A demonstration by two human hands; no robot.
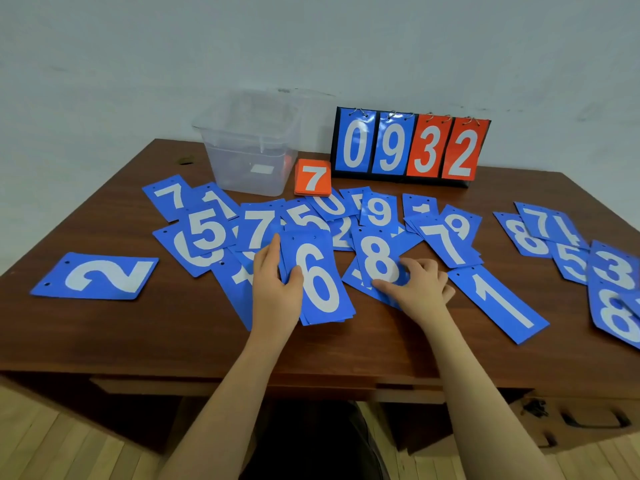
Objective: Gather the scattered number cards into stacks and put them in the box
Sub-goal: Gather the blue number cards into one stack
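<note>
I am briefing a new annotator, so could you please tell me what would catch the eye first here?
The flip scoreboard reading 0932 stands at the table's back edge, beside a clear plastic box and an orange stack topped by 7. Blue number cards litter the wooden table; the left hand grips a stack showing 6, the right hand pinches an 8 card.

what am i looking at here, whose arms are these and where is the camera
There is no machine: a person wears one camera on the head, looking down at their own bare arms. The left hand grips a stack of blue cards with a 6 on top. The right hand pinches a blue 8 card. More blue number cards lie scattered over the wooden table. At the back stand a clear plastic box, a small orange stack topped by a 7, and a flip scoreboard reading 0932.
</note>
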